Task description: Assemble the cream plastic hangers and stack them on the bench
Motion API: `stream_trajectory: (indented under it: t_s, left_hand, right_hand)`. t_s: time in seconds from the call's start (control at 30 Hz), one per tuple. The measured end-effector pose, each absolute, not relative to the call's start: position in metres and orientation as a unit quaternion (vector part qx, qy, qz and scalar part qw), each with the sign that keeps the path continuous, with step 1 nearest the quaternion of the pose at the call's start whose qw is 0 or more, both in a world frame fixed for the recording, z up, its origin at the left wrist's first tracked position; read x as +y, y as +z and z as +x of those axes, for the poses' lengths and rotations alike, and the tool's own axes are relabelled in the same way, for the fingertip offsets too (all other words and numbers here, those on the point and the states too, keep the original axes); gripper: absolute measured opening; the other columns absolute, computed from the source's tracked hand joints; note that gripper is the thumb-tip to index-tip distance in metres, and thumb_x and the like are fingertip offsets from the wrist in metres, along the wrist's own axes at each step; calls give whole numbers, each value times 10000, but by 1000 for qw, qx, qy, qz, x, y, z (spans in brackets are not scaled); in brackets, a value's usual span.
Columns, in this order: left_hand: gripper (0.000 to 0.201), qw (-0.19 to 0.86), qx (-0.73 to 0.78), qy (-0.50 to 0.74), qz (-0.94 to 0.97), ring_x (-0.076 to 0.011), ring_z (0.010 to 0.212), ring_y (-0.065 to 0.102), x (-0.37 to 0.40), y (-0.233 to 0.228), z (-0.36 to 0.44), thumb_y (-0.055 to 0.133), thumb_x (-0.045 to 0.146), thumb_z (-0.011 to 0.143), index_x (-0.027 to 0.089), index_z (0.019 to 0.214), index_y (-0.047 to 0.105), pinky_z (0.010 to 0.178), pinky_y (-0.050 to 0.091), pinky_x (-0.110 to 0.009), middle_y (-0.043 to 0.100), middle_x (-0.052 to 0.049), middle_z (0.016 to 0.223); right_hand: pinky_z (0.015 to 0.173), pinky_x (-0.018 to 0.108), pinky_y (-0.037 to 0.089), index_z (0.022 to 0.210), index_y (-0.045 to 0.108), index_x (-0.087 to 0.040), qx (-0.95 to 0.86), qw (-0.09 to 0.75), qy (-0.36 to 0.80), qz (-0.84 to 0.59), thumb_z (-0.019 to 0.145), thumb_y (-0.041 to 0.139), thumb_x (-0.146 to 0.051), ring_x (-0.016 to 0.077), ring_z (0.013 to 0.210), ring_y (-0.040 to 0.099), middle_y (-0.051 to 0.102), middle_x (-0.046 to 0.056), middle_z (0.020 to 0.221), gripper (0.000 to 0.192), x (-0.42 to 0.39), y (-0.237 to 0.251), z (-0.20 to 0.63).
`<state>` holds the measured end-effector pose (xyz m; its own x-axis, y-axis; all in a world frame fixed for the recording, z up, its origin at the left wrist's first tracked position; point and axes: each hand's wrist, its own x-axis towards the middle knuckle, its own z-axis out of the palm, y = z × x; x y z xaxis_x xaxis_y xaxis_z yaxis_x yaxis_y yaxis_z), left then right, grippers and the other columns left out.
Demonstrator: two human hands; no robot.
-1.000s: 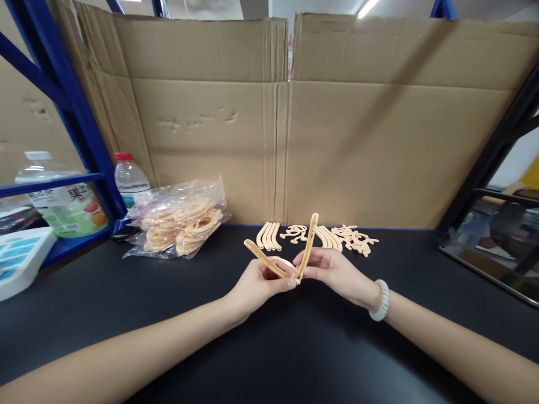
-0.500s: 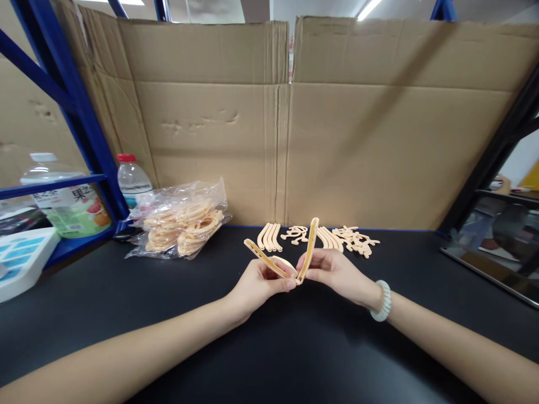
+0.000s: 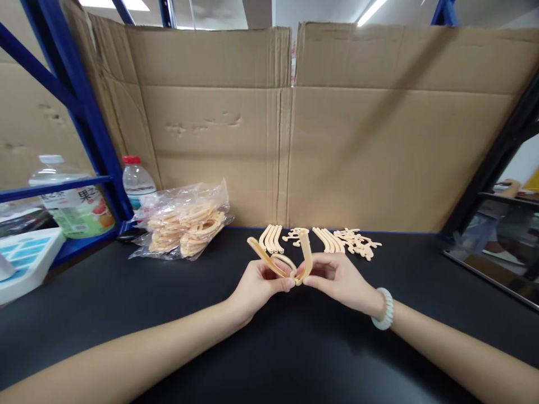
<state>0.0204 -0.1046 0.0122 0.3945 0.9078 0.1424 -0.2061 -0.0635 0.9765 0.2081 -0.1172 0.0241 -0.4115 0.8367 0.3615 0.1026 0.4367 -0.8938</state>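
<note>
The near part of the tabletop (image 3: pixel 269 353) lies in front of the forearms. Above it, one end of the left strip (image 3: pixel 265 256) is pinched between thumb and fingers of the left hand (image 3: pixel 263 283). The right strip (image 3: pixel 306 252) is gripped near its lower end by the right hand (image 3: pixel 332 275), with the thumb pressed close to that end. The lower ends are brought together between the hands, forming a V; a curved piece (image 3: pixel 286 260) is seen behind the left strip.

The lower ends are aligned or touching; whether they are locked cannot be told, so this joint is judged incomplete. Loose stock remains: beyond the hands are laid a left row (image 3: pixel 273 239), small parts (image 3: pixel 293 234), a right row (image 3: pixel 327 241) and a pile (image 3: pixel 360 243) of small parts. Farther left, more pieces are contained in a clear bag (image 3: pixel 185 227), with a red-capped bottle (image 3: pixel 138 180) behind it. The far side is closed off by cardboard (image 3: pixel 357 146).

Compared with the earliest frame, the right strip has been turned and brought more upright, its upper end shifted left. The left strip is held at nearly the same angle.
</note>
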Motion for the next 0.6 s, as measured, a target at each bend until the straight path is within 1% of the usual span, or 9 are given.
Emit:
stream_trajectory:
  t_s: [0.17, 0.3, 0.47, 0.6]
  left_hand:
    - [195, 608, 313, 463, 564, -110, 572, 558, -104, 12, 20, 825, 188, 559, 134, 642, 657, 630, 459, -256, 639, 17, 597]
    - [226, 612, 317, 463, 557, -109, 570, 557, -102, 11, 19, 832, 228, 577, 119, 692, 671, 621, 468, -260, 664, -13, 631]
    - [247, 614, 328, 458, 553, -128, 637, 597, -102, 12, 19, 831, 268, 606, 111, 723, 680, 641, 498, -262, 680, -39, 698]
    - [264, 633, 336, 454, 530, -124, 674, 622, -101, 13, 18, 834, 277, 618, 110, 742, 673, 685, 527, -252, 670, -30, 723]
  right_hand:
    - [842, 370, 543, 860, 691, -187, -724, 443, 416, -327, 769, 694, -281, 210, 849, 688, 722, 44, 868, 131, -120, 25, 205]
    - [817, 374, 556, 852, 686, -183, -694, 466, 423, -349, 738, 722, -315, 214, 831, 693, 728, 55, 875, 179, -119, 20, 202]
    - [807, 367, 546, 817, 667, -166, -635, 494, 447, -391, 662, 783, -329, 210, 805, 685, 719, 62, 839, 253, -118, 15, 197]
    - [771, 330, 542, 845, 641, -157, -591, 497, 492, -401, 612, 819, -289, 180, 787, 661, 690, 38, 825, 322, -117, 16, 198]
